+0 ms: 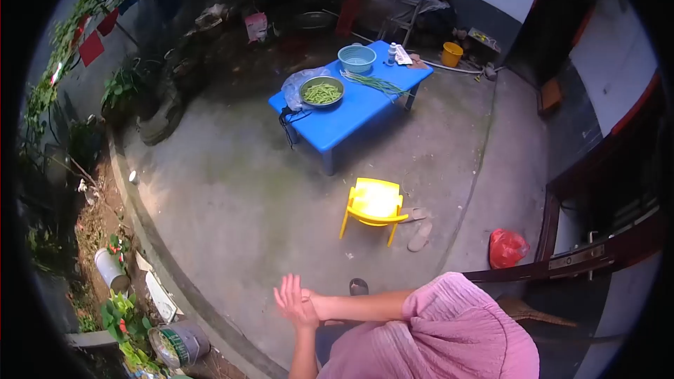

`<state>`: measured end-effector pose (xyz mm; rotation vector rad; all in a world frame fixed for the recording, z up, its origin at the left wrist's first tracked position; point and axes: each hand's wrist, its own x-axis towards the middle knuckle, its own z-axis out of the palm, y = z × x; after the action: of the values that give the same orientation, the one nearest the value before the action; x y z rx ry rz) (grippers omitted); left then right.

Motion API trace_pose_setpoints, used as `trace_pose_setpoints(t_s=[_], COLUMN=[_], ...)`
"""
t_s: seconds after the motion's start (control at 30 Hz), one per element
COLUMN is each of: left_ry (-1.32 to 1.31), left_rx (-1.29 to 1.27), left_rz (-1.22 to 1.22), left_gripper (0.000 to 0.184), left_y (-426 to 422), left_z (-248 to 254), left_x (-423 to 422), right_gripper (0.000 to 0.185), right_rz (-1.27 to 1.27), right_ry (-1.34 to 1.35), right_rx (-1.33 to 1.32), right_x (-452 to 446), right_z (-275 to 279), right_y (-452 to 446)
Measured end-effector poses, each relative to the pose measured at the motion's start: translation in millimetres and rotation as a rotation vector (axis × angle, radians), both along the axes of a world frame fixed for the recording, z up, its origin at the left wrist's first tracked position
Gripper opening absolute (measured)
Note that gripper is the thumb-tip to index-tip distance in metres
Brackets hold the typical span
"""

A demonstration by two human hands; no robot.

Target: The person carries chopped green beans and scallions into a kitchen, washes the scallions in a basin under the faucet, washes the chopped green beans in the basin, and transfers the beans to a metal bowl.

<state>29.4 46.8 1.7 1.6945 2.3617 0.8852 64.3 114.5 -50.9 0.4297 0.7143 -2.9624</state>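
Note:
My left hand [291,300] is raised at the lower middle, its fingers apart and pointing up and left, with no object visible in it. My right hand [313,304] touches it near the wrist, at the end of the bare forearm coming out of the pink sleeve. The right hand's fingers are mostly hidden behind the left. Beyond the hands stands a small yellow chair [374,200]. Farther off, a blue table [351,121] bears a metal bowl of green pods [322,92], a light blue basket [357,59], long green stalks [375,83] and a bottle [392,53].
Slippers [420,236] lie beside the chair. A red plastic bag [507,248] sits near the doorway at right. A curb [165,267] borders planting soil and a potted plant's bucket [184,344] at left. A yellow bucket [451,54] stands behind the table.

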Motion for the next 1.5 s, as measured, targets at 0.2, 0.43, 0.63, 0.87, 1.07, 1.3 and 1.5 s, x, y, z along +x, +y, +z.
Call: trace_pose_setpoints(t_s=[0.2, 0.43, 0.63, 0.87, 1.07, 1.3, 1.5], left_ry=[-1.469, -2.116, -1.648, 0.064, -0.032, 0.191, -0.527], left_rx=[-0.276, 0.199, 0.579, 0.174, 0.214, -0.461, -0.489], left_rz=[0.945, -0.15, -0.124, -0.589, -0.673, -0.041, 0.358], left_gripper=[0.066, 0.073, 0.067, 0.053, 0.054, 0.045, 0.024], left_y=[33.2, 151.3, 254.7, 400.6, 468.1, 482.4, 451.6], left_z=[-13.9, 38.1, 127.3, 28.6, 12.6, -97.6, -138.7], left_x=[-22.5, -11.3, -83.6, -125.1, -186.3, -292.3, -375.1], right_gripper=[0.056, 0.054, 0.054, 0.055, 0.049, 0.038, 0.028], right_rz=[-0.282, -0.195, -0.29, -0.496, -0.583, -0.369, -0.669], right_ry=[0.215, 0.172, -1.06, -0.2, 0.064, -0.083, -0.599], right_rx=[1.106, 2.125, 1.075, -0.046, 0.145, 0.125, 0.375], right_x=[39.5, 30.9, 68.5, -107.1, -124.3, -78.9, -33.6], right_z=[183.7, 109.8, -8.4, -31.3, 16.5, 108.3, 34.1], right_y=[91.5, 151.0, 331.7, 363.8, 423.1, 527.0, 629.5])
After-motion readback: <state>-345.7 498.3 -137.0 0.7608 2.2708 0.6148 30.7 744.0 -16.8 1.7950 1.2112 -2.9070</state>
